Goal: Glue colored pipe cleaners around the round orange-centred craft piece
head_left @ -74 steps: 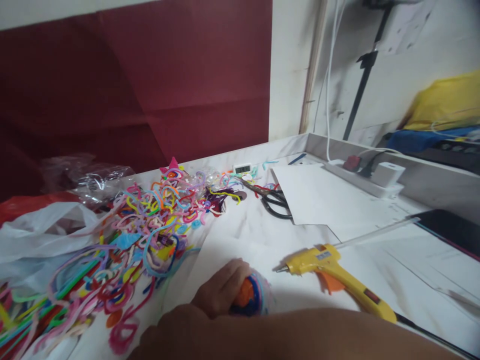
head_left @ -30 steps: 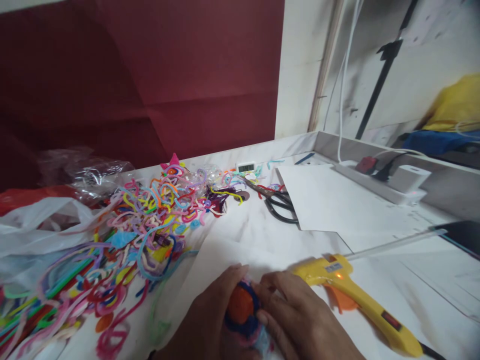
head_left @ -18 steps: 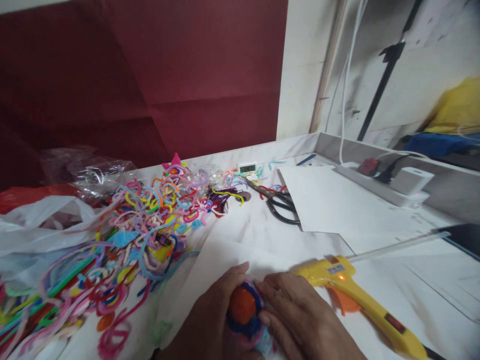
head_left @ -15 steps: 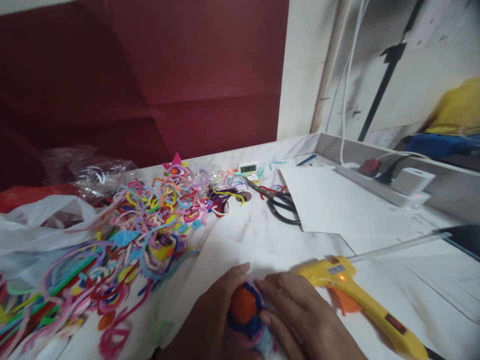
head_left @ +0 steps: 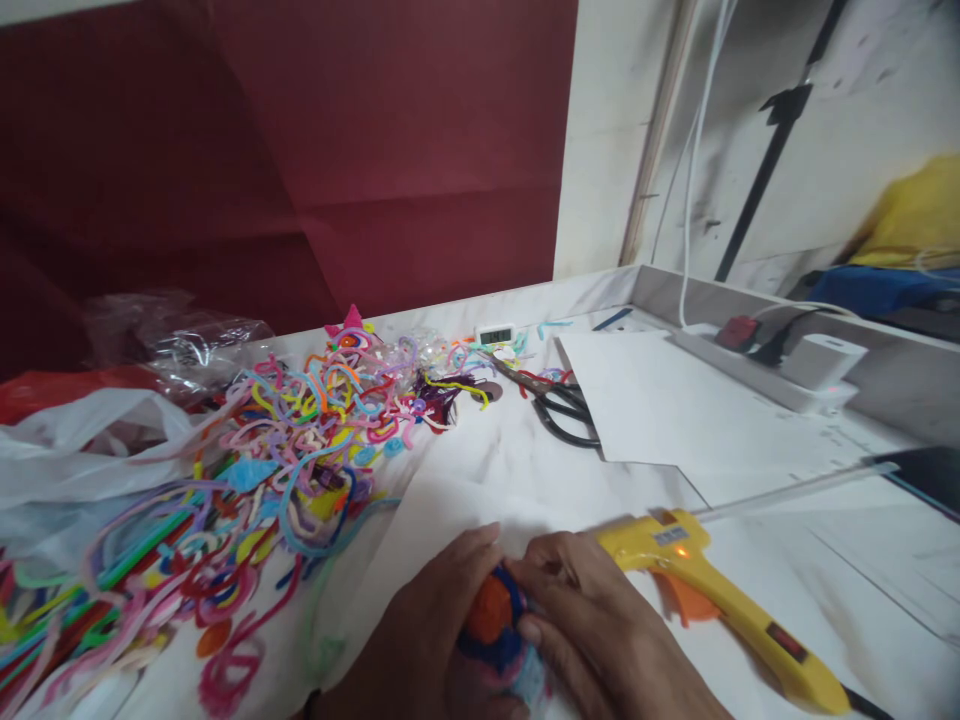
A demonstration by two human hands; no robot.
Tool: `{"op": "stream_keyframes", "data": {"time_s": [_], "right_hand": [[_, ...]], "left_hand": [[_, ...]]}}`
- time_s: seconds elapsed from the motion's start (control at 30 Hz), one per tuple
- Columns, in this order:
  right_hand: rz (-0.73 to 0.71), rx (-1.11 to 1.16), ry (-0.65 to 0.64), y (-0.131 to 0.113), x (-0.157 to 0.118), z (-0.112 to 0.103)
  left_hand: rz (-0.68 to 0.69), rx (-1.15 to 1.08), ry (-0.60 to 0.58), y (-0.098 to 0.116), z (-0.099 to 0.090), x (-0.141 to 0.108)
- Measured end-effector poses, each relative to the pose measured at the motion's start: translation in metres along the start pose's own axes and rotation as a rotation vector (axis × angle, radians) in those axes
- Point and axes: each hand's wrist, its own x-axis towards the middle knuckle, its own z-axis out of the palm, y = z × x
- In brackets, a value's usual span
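A person's left hand (head_left: pixel 424 620) and right hand (head_left: pixel 600 620) close around a small rounded craft piece (head_left: pixel 491 610) with an orange centre and a dark blue border, held between them at the near middle of a white marbled tabletop (head_left: pixel 502 440). The left hand cups its left side; the right hand's fingers press against its right side. The piece's lower part is blurred and shaded, and appears to be pale blue and pink. Just right of the right hand lies a yellow glue gun (head_left: pixel 720 590) with an orange trigger, a small light glowing on its body and a clear stick running from its back. Beyond the hands, black-handled scissors (head_left: pixel 562 415) rest partly beneath white paper (head_left: pixel 660 400), near a small digital display (head_left: pixel 495 336). A tangle of colourful fuzzy stems (head_left: pixel 315 430) spreads across the left side, beside a white plastic bag (head_left: pixel 97 440). At the far right, a white power strip (head_left: pixel 757 370) holds plugs, and a dark red sheet (head_left: pixel 375 150) covers the wall behind the table's left side.
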Motion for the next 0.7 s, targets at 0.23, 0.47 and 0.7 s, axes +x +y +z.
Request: {"op": "stream_keyframes", "data": {"time_s": [0.23,0.47,0.7], "right_hand": [[-0.037,-0.281,0.103,-0.007,0.002,0.003],[-0.133,-0.422,0.194,-0.012,0.006,0.010],[-0.104,-0.454,0.186,-0.023,0.007,0.008]], "left_hand": [[0.095,0.015,0.000,-0.006,0.002,0.004],[0.140,0.055,0.018,-0.007,0.004,0.011],[0.142,0.057,0.054,0.001,-0.001,0.018]]}}
